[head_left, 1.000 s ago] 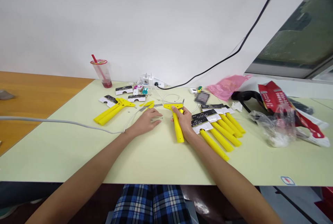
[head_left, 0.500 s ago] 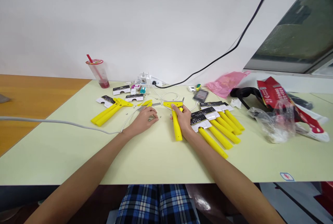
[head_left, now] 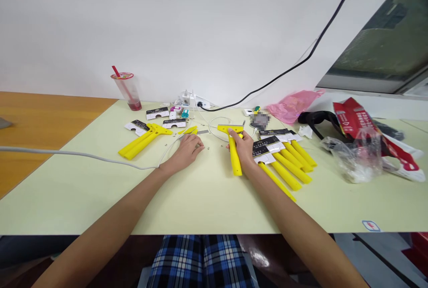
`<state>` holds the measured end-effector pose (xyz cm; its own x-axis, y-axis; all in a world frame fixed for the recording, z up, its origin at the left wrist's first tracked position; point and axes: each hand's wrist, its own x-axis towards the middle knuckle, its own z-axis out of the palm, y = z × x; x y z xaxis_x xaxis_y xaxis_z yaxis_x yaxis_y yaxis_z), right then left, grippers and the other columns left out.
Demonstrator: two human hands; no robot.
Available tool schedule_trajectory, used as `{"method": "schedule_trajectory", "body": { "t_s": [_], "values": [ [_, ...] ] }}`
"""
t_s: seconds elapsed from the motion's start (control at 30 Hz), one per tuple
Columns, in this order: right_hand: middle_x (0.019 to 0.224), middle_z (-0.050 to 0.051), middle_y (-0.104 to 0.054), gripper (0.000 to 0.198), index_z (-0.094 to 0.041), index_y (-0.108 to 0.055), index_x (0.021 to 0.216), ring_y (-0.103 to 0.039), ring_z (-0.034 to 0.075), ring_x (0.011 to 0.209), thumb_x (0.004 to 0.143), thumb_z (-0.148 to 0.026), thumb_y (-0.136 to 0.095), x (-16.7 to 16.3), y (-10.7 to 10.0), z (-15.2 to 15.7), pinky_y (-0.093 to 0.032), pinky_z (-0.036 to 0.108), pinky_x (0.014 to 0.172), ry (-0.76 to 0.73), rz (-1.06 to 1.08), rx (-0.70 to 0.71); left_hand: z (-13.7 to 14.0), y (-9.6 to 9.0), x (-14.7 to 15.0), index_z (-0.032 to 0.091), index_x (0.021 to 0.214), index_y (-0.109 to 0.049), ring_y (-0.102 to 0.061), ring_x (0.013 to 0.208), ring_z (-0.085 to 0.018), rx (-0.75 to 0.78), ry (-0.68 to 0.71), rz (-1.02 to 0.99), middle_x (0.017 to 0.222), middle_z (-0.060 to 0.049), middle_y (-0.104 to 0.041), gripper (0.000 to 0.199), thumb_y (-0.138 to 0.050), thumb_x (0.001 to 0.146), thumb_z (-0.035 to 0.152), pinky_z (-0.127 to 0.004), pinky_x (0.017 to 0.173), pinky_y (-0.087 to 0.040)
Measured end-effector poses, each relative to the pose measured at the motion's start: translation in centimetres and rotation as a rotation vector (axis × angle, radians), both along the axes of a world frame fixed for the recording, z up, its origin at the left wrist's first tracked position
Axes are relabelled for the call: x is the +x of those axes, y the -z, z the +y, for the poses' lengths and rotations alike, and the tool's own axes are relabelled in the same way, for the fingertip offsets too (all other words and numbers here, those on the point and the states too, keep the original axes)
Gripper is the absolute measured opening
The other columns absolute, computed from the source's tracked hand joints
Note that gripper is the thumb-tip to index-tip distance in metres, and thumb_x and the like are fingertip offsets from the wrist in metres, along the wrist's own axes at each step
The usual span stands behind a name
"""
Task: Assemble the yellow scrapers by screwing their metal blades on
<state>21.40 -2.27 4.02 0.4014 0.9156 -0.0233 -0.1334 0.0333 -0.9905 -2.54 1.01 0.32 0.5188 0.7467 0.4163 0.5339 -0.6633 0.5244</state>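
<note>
My right hand (head_left: 245,146) is closed around a yellow scraper (head_left: 235,156), its wide head turned away from me and a metal strip along the head's far edge. A thin metal shaft (head_left: 244,123) sticks up beside that head from the same hand. Over small screws on the tabletop, my left hand (head_left: 190,147) rests with its fingers bent and drawn together. Whatever its fingertips hold is too small to make out. Just beyond it lie a yellow scraper part (head_left: 187,130) and a flat metal blade (head_left: 202,132).
Several yellow scrapers with black-and-white cards (head_left: 289,176) lie at right; two yellow handles (head_left: 143,140) lie at left. A drink cup (head_left: 129,92), power strip (head_left: 187,99), pink bag (head_left: 292,106) and clear plastic wrap (head_left: 356,161) stand farther out. A grey cable (head_left: 100,158) crosses left.
The scraper in my right hand has shifted slightly right and away from me. The fingers of my left hand have drawn closer together over the tabletop.
</note>
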Motion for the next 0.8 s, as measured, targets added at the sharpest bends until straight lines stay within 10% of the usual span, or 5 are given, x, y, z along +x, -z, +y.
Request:
{"method": "schedule_trajectory", "body": {
  "t_s": [0.27, 0.8],
  "values": [
    [0.061, -0.005, -0.064, 0.053, -0.022, -0.065, 0.085, -0.062, 0.015, 0.044, 0.065, -0.06, -0.097, -1.9, 0.3, -0.8, -0.049, 0.024, 0.039, -0.331, -0.067, -0.08, -0.7, -1.8, 0.6, 0.025, 0.105, -0.059, -0.06, 0.122, -0.027, 0.094, -0.086, -0.231, 0.116, -0.009, -0.068, 0.021, -0.048, 0.114, 0.04, -0.047, 0.113, -0.043],
    [0.061, -0.004, -0.063, 0.045, -0.02, -0.07, 0.085, -0.06, 0.014, 0.044, 0.068, -0.053, -0.096, -2.0, 0.3, -1.1, -0.049, 0.024, 0.038, -0.411, -0.086, -0.08, -1.7, -2.5, 1.1, 0.024, 0.102, -0.064, -0.063, 0.112, -0.025, 0.082, 0.003, -0.262, 0.109, -0.007, -0.069, 0.017, -0.056, 0.11, 0.036, -0.043, 0.103, -0.051]
  ]
}}
